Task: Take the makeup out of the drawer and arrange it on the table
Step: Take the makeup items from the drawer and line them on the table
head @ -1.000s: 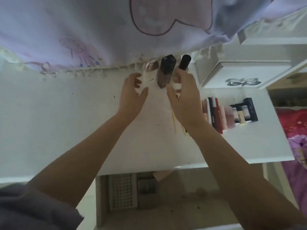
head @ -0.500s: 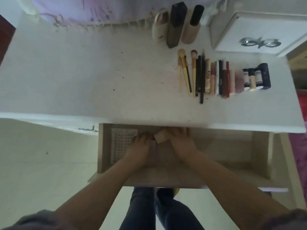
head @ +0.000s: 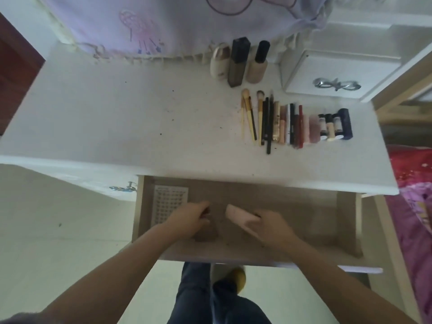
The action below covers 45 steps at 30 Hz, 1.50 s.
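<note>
Both my hands are inside the open drawer (head: 346,220) under the white table (head: 117,118). My right hand (head: 271,226) grips a pale pink case (head: 237,215), tilted, its far end sticking out to the left. My left hand (head: 189,217) is closed over a dark brownish item (head: 205,233) on the drawer floor; what it is I cannot make out. On the table, three bottles (head: 238,61) stand at the back. A tidy row of brushes, pencils, tubes and small bottles (head: 294,122) lies to the right.
A perforated white tray (head: 169,202) lies in the drawer's left end. A white box with a silver bow handle (head: 336,73) sits at the table's back right. A fringed lilac cloth (head: 163,24) hangs behind. A bed with pink bedding (head: 413,206) is at the right. My legs are below.
My hands left the bottles at the table's back and dropped into the drawer. They have since moved apart, the right one lifting the pink case.
</note>
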Tool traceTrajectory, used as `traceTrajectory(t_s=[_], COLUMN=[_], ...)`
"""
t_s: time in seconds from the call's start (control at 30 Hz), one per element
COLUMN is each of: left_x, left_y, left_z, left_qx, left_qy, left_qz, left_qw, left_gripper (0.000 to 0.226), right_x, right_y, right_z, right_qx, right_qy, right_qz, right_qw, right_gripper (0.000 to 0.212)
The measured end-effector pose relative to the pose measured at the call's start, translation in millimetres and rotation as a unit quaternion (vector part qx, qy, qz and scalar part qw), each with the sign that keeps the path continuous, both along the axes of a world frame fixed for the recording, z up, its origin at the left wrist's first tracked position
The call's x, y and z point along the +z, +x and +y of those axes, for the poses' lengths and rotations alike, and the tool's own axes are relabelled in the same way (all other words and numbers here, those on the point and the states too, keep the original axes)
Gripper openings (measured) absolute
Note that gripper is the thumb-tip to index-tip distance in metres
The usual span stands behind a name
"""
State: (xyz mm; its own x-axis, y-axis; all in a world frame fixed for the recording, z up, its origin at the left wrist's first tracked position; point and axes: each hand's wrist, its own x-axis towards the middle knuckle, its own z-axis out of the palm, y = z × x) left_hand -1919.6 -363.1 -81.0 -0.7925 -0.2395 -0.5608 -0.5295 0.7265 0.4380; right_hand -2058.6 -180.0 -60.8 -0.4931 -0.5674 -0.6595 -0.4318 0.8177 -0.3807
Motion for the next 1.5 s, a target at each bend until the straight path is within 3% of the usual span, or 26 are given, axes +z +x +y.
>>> traceTrajectory(t_s=[0.1,0.17,0.23,0.3,0.37,0.47,0.57,0.67,0.8,0.9,1.0,1.07,1.13,1.2,1.27,1.33,1.4,1.5], left_x=[45,77,106,121,125,113,97,87,87,90,91,94,98,97,85,64,39,6], left_y=[7,4,-7,-28,-57,-101,-132,-149,-154,-148,-135,-121,-97,-62,-22,14,37,45], left_z=[-24,-53,-82,-104,-118,-130,-135,-137,-134,-129,-129,-127,-122,-112,-94,-72,-49,-33], left_qx=[0.088,0.168,0.262,0.365,0.428,0.472,0.486,0.457,0.414,0.408,0.394,0.418,0.429,0.416,0.401,0.375,0.350,0.307], left_qy=[0.050,0.094,0.160,0.248,0.299,0.311,0.304,0.247,0.189,0.202,0.225,0.224,0.214,0.170,0.128,0.090,0.053,0.007], left_qz=[0.092,0.150,0.194,0.228,0.248,0.235,0.209,0.198,0.209,0.213,0.208,0.209,0.267,0.317,0.296,0.224,0.152,0.099], left_qw=[0.991,0.970,0.932,0.868,0.816,0.790,0.793,0.831,0.865,0.865,0.866,0.855,0.836,0.835,0.858,0.895,0.923,0.946], left_gripper=[0.014,0.012,0.011,0.010,0.010,0.013,0.009,0.011,0.017,0.019,0.024,0.036,0.032,0.033,0.036,0.032,0.027,0.040], right_x=[47,84,120,142,149,149,140,118,88,78,78,84,97,110,108,87,49,-11], right_y=[-21,-40,-61,-83,-107,-134,-149,-155,-157,-161,-162,-160,-147,-120,-77,-24,21,61], right_z=[4,2,-13,-39,-73,-126,-170,-201,-227,-234,-232,-225,-211,-189,-162,-134,-112,-105], right_qx=[0.057,0.041,-0.009,-0.058,-0.074,-0.061,-0.120,-0.252,-0.354,-0.378,-0.311,-0.202,-0.154,-0.144,-0.110,-0.044,0.039,-0.006], right_qy=[-0.014,-0.063,-0.130,-0.190,-0.188,-0.207,-0.289,-0.337,-0.307,-0.294,-0.233,-0.159,-0.201,-0.296,-0.342,-0.275,-0.164,-0.085], right_qz=[0.015,0.005,-0.005,-0.005,0.071,0.155,0.092,-0.038,-0.098,-0.112,-0.053,0.090,0.163,0.122,0.010,-0.097,-0.128,-0.168], right_qw=[0.998,0.997,0.991,0.980,0.977,0.964,0.945,0.906,0.878,0.871,0.920,0.962,0.954,0.936,0.933,0.955,0.977,0.982], right_gripper=[0.034,0.029,0.026,0.026,0.030,0.032,0.026,0.029,0.019,0.020,0.015,0.023,0.031,0.024,0.015,0.014,0.018,0.026])
